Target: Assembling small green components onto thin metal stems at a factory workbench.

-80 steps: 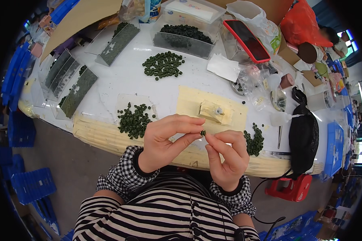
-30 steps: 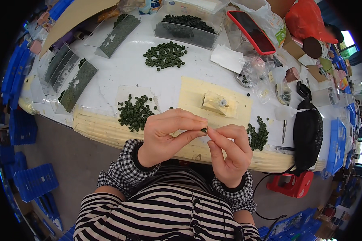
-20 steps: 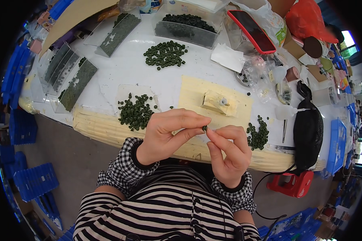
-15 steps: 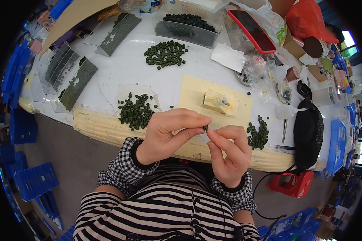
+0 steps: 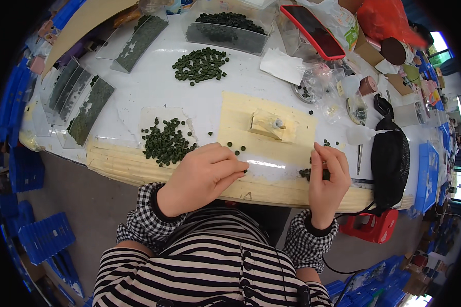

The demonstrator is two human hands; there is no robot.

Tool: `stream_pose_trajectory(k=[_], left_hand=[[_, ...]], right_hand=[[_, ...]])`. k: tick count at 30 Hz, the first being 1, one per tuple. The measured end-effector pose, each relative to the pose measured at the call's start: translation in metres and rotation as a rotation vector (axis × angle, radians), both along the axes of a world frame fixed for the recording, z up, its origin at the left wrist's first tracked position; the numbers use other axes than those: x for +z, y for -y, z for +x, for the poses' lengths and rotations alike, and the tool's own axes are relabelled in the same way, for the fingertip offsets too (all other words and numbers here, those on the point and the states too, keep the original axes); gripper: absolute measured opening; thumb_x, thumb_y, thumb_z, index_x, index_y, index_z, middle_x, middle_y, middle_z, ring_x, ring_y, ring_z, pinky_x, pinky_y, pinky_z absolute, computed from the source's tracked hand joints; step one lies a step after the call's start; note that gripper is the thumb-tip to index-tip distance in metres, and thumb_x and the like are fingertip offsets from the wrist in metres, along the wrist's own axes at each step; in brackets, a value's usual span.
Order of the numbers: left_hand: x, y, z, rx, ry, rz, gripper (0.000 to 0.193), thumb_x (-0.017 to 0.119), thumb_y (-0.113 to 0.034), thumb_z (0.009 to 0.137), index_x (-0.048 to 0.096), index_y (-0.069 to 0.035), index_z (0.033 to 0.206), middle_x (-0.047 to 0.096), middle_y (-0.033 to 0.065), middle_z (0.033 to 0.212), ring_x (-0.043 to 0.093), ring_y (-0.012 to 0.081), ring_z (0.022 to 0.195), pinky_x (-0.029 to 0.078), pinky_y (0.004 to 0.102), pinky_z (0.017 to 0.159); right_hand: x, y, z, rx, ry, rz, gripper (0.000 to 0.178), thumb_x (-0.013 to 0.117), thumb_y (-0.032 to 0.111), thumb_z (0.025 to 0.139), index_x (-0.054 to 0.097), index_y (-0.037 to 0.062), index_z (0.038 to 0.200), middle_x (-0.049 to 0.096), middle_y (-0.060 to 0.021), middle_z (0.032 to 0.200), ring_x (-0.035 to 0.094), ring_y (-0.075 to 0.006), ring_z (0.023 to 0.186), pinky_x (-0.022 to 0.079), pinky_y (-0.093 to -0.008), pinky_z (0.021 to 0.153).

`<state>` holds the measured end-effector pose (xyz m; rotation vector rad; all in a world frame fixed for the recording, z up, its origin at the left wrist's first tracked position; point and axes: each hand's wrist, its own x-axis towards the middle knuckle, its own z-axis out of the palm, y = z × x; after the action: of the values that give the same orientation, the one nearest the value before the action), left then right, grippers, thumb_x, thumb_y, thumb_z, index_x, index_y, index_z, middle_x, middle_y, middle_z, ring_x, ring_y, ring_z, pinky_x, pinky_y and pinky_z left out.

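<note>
My left hand (image 5: 202,176) is closed in a pinch at the near edge of the table, holding a small dark green round piece (image 5: 245,171) between thumb and fingertips. Just beyond those fingertips lie a few loose green pieces (image 5: 243,148). To its left, a heap of the same pieces (image 5: 166,142) rests on a thin clear sheet. My right hand (image 5: 330,179) is over the smaller right-hand pile (image 5: 305,174) and partly hides it. Its thumb and fingers are apart, and I see nothing held in them.
A block wrapped in yellowish tape (image 5: 271,125) sits on a yellow-taped patch (image 5: 233,115). Farther back are another green heap (image 5: 201,65), a clear bin (image 5: 225,35), slanted clear trays (image 5: 92,110) and a red-cased phone (image 5: 312,31). A black mesh bag (image 5: 391,161) lies at right.
My hands have moved apart; they met over the table's edge around one small piece before. The right has gone right to its pile, while the left has shifted slightly left and nearer.
</note>
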<state>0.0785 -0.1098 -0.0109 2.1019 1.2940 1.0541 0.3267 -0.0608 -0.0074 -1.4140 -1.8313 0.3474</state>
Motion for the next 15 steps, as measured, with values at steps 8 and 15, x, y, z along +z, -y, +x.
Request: stream_pose_trajectory(k=[8,15], left_hand=[[-0.011,-0.004,0.011,0.087,-0.225,0.025,0.019,0.07,-0.002,0.079,0.068,-0.002,0.099,0.057,0.0079,0.08,0.056,0.0246,0.075,0.049,0.0344,0.065],[-0.012,-0.008,0.01,0.186,-0.123,0.058,0.019,0.07,0.001,0.078,0.068,-0.001,0.097,0.059,0.0092,0.081,0.056,0.0246,0.073,0.047,0.0331,0.063]], right_hand=[[-0.01,-0.001,0.01,0.065,0.246,0.005,0.014,0.068,0.001,0.081,0.068,-0.0011,0.095,0.061,-0.0109,0.085,0.057,-0.0281,0.079,0.047,-0.0368,0.07],[-0.006,0.006,-0.003,0.276,0.197,0.003,0.015,0.071,0.001,0.077,0.07,0.0022,0.092,0.062,-0.007,0.082,0.057,-0.026,0.08,0.044,-0.0362,0.071]])
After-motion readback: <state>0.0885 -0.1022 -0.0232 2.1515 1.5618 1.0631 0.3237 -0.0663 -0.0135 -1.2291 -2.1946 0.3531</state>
